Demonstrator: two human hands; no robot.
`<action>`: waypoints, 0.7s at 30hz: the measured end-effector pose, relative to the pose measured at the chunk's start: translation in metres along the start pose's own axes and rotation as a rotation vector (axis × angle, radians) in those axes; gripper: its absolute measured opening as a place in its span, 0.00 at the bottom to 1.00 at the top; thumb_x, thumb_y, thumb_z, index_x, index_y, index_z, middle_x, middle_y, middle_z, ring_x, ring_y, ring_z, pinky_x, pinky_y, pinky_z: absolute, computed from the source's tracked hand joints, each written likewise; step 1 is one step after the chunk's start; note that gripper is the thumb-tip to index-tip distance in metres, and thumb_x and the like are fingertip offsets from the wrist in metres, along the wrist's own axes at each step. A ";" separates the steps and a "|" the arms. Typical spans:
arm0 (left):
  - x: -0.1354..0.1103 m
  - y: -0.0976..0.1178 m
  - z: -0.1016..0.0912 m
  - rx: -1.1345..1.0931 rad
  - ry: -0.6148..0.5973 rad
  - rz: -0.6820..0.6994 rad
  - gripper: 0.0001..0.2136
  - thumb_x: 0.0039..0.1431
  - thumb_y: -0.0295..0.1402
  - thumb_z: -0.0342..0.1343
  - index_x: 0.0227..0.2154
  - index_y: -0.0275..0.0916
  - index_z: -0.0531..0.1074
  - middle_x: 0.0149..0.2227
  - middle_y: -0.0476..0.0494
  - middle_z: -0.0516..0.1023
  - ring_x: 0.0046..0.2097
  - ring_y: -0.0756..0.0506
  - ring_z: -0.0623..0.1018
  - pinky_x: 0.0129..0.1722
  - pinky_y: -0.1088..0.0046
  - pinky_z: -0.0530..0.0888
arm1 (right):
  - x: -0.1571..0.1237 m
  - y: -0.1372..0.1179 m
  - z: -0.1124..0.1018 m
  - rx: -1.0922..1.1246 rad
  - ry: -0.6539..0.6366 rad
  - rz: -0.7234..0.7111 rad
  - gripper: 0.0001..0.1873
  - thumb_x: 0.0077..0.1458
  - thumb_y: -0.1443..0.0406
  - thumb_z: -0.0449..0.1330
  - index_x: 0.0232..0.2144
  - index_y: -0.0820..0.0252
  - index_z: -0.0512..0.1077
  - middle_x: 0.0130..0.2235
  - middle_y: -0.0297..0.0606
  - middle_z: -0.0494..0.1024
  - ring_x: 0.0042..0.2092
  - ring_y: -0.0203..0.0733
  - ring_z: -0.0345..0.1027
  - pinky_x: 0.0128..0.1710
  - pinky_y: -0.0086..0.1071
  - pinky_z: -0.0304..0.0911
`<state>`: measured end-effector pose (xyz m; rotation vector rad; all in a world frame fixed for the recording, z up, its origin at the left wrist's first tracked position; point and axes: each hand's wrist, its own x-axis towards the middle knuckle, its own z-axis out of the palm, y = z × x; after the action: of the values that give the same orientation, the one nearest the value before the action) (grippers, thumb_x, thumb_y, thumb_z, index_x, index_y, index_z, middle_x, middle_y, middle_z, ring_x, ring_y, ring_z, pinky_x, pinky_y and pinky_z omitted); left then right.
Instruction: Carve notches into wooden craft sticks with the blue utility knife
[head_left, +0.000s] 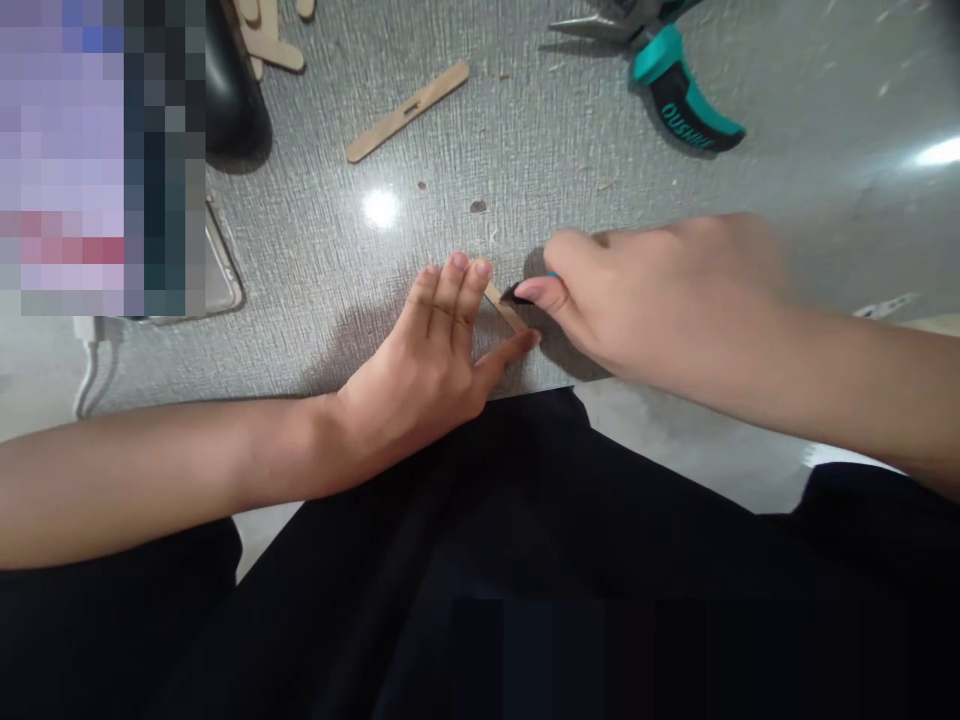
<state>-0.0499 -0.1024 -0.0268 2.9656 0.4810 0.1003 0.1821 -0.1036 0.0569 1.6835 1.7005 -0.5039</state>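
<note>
My left hand (439, 350) lies flat on the grey tabletop (337, 250) near its front edge, fingers stretched out and pressed on a small wooden stick (504, 306). Only a short piece of the stick shows between the fingers and the thumb. My right hand (637, 295) is closed around a dark tool with a bit of blue handle (517, 292); its tip touches the stick right beside my left fingertips. Most of the tool is hidden inside the fist.
A slotted wooden stick (409, 110) lies further back, with more sticks (270, 40) at the top left beside a black object (232, 90). Teal-handled pliers (675, 90) rest at the top right. A white cable (94, 360) hangs at the left. Wood chips dot the surface.
</note>
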 end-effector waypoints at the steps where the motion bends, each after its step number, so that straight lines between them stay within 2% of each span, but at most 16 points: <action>1: 0.000 0.000 0.000 0.014 -0.001 0.005 0.40 0.87 0.25 0.52 0.93 0.39 0.44 0.84 0.16 0.68 0.84 0.18 0.70 0.79 0.29 0.80 | 0.002 0.001 0.002 -0.022 0.002 -0.032 0.34 0.87 0.52 0.40 0.60 0.62 0.82 0.41 0.60 0.89 0.43 0.65 0.84 0.37 0.43 0.46; 3: -0.001 -0.001 0.000 0.048 0.005 0.019 0.40 0.88 0.26 0.52 0.93 0.36 0.42 0.82 0.13 0.69 0.83 0.18 0.71 0.79 0.31 0.80 | 0.005 0.005 0.006 -0.026 0.023 -0.087 0.36 0.86 0.52 0.38 0.56 0.62 0.83 0.41 0.60 0.88 0.43 0.64 0.82 0.37 0.44 0.46; 5: -0.002 0.000 0.002 0.069 0.014 0.027 0.40 0.88 0.26 0.52 0.93 0.34 0.41 0.82 0.11 0.69 0.83 0.18 0.71 0.79 0.32 0.80 | 0.009 0.010 0.008 0.020 0.078 -0.127 0.35 0.87 0.51 0.41 0.51 0.60 0.84 0.40 0.58 0.87 0.41 0.62 0.80 0.38 0.45 0.45; 9: -0.005 0.001 0.008 0.070 0.059 0.006 0.39 0.87 0.24 0.51 0.93 0.36 0.44 0.83 0.14 0.70 0.84 0.18 0.70 0.79 0.31 0.80 | 0.017 0.017 0.006 0.052 0.118 -0.159 0.33 0.87 0.48 0.45 0.43 0.56 0.83 0.35 0.52 0.84 0.40 0.59 0.80 0.39 0.46 0.45; 12: -0.006 0.000 0.009 0.060 0.081 0.004 0.39 0.86 0.24 0.50 0.93 0.37 0.44 0.83 0.15 0.69 0.85 0.18 0.70 0.79 0.29 0.79 | 0.023 0.019 0.002 0.052 0.103 -0.161 0.34 0.87 0.46 0.46 0.38 0.54 0.83 0.35 0.50 0.84 0.42 0.59 0.81 0.40 0.45 0.50; 16: -0.007 -0.005 0.005 0.017 0.040 0.039 0.39 0.87 0.29 0.55 0.92 0.39 0.48 0.85 0.14 0.66 0.85 0.17 0.68 0.81 0.29 0.77 | 0.032 0.020 -0.002 0.041 0.070 -0.158 0.37 0.87 0.45 0.47 0.33 0.55 0.82 0.34 0.49 0.83 0.45 0.60 0.84 0.43 0.45 0.59; 21: -0.008 -0.009 0.004 -0.047 0.029 0.038 0.40 0.86 0.27 0.53 0.93 0.43 0.45 0.88 0.17 0.60 0.86 0.16 0.66 0.82 0.27 0.75 | 0.042 0.027 0.004 0.060 0.087 -0.226 0.37 0.84 0.44 0.49 0.28 0.52 0.81 0.27 0.43 0.76 0.47 0.63 0.84 0.51 0.51 0.71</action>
<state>-0.0603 -0.0972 -0.0320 2.9314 0.4196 0.1562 0.2120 -0.0742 0.0294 1.5837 1.9697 -0.5987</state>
